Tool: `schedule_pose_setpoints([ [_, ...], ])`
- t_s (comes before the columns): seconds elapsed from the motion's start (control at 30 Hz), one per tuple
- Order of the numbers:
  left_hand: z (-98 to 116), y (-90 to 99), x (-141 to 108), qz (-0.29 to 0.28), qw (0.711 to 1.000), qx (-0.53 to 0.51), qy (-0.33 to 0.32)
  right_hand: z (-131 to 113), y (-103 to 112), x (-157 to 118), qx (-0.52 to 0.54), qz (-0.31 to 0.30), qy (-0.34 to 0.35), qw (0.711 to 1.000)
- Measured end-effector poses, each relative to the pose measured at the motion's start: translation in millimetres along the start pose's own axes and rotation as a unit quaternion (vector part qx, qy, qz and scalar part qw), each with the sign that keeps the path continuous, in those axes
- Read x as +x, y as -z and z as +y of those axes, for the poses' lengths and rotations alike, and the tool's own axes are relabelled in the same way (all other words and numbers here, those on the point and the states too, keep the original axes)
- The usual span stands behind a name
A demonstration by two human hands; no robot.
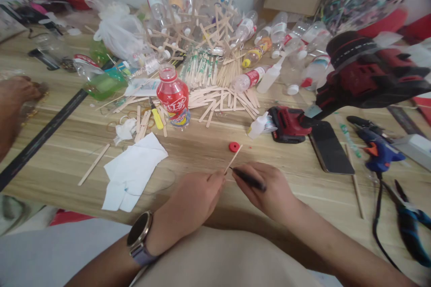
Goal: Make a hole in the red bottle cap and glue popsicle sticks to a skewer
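Note:
In front of my body, my left hand [198,199] pinches the lower end of a thin wooden stick [233,158], which points up and to the right. A black pen-like tool [249,178] is gripped in my right hand [269,190]; its thin tip is close to the stick, and I cannot tell whether it touches. Just beyond the stick lies a red bottle cap [234,146] with a small dark spot in its middle. Farther back and to the left stands a red-labelled plastic bottle [173,98] without a cap.
White paper [134,172] lies left of my hands. Behind are piles of wooden sticks [215,98] and plastic bottles [249,78]. On the right are a red-and-black power tool [370,71], a phone [332,148], a glue gun [379,145] and pliers [409,224]. Another person's hand [20,94] is at far left.

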State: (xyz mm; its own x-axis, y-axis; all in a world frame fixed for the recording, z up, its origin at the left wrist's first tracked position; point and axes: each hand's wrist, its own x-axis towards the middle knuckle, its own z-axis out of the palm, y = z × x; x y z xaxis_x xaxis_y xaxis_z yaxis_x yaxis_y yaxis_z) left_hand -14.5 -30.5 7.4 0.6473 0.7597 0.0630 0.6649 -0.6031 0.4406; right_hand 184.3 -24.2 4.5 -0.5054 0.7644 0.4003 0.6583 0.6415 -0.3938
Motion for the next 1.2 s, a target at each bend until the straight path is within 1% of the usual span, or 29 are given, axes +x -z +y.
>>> schedule_pose_setpoints([
  [0.03,0,0.0,0,-0.006,1.000,0.012,-0.002,-2,1,0,0.078,-0.025,-0.058,0.995],
  [0.07,0,0.1,0,-0.012,1.000,0.023,-0.004,-4,1,0,0.154,-0.055,-0.113,0.980],
  [0.1,0,0.4,0,-0.017,0.999,0.030,-0.004,-6,2,1,0.208,-0.081,-0.156,0.962],
  [0.13,-1,0.8,0,-0.018,0.999,0.029,-0.004,-6,2,1,0.227,-0.092,-0.175,0.954],
  [0.17,-1,1.3,0,-0.016,1.000,0.020,-0.001,-6,2,0,0.209,-0.086,-0.166,0.960],
  [0.2,-1,2.1,0,-0.015,1.000,0.005,0.003,-5,3,0,0.155,-0.064,-0.129,0.977],
  [0.23,-2,3.1,0,-0.015,1.000,-0.017,0.008,-4,3,0,0.077,-0.035,-0.073,0.994],
  [0.27,-2,4.2,1,-0.016,0.999,-0.042,0.013,-2,4,0,-0.006,-0.009,-0.010,1.000],
  [0.3,-3,5.4,1,-0.017,0.997,-0.070,0.019,-1,4,0,-0.079,0.009,0.047,0.996],
  [0.33,-3,6.8,1,-0.016,0.994,-0.100,0.025,0,5,0,-0.133,0.018,0.090,0.987],
  [0.37,-3,8.2,2,-0.016,0.990,-0.133,0.032,0,6,1,-0.170,0.020,0.112,0.979],
  [0.4,-3,9.7,3,-0.015,0.985,-0.165,0.040,-1,7,1,-0.192,0.020,0.120,0.974],
  [0.53,-3,14.4,5,-0.021,0.959,-0.273,0.068,-9,11,4,-0.225,0.011,0.109,0.968],
  [0.67,-3,16.4,5,-0.024,0.944,-0.322,0.069,-13,14,5,-0.243,0.002,0.117,0.963],
  [0.73,-3,15.9,5,-0.020,0.948,-0.313,0.061,-13,14,4,-0.246,-0.004,0.122,0.961],
  [0.77,-3,15.0,4,-0.018,0.954,-0.294,0.057,-12,14,4,-0.241,-0.007,0.121,0.963],
  [0.83,-3,11.7,2,-0.009,0.975,-0.217,0.046,-11,13,3,-0.200,-0.015,0.090,0.976],
  [0.87,-3,9.6,0,-0.001,0.986,-0.164,0.038,-12,13,3,-0.155,-0.018,0.057,0.986],
  [0.9,-3,7.4,-1,0.011,0.994,-0.110,0.026,-12,12,4,-0.091,-0.024,0.007,0.996],
  [0.93,-3,5.4,-2,0.026,0.998,-0.063,0.010,-14,12,5,-0.007,-0.038,-0.055,0.998],
  [0.97,-3,3.9,-2,0.042,0.999,-0.028,-0.007,-15,13,6,0.087,-0.060,-0.118,0.987],
  [1.0,-2,3.1,-2,0.056,0.998,-0.002,-0.024,-16,13,8,0.177,-0.087,-0.173,0.965],
  [1.03,-2,3.1,-2,0.063,0.997,0.016,-0.035,-16,14,9,0.248,-0.111,-0.211,0.939],
  [1.07,-2,3.7,-1,0.066,0.997,0.025,-0.040,-16,14,9,0.286,-0.126,-0.232,0.921],
  [1.1,-1,4.8,0,0.064,0.997,0.027,-0.038,-14,15,9,0.284,-0.122,-0.228,0.923],
  [1.13,-1,6.1,1,0.055,0.998,0.021,-0.031,-12,14,8,0.242,-0.101,-0.198,0.944],
  [1.17,-1,7.3,2,0.043,0.999,0.009,-0.023,-10,14,7,0.170,-0.072,-0.150,0.971],
  [1.2,-1,8.2,2,0.028,0.999,-0.008,-0.014,-6,13,6,0.084,-0.043,-0.086,0.992],
])
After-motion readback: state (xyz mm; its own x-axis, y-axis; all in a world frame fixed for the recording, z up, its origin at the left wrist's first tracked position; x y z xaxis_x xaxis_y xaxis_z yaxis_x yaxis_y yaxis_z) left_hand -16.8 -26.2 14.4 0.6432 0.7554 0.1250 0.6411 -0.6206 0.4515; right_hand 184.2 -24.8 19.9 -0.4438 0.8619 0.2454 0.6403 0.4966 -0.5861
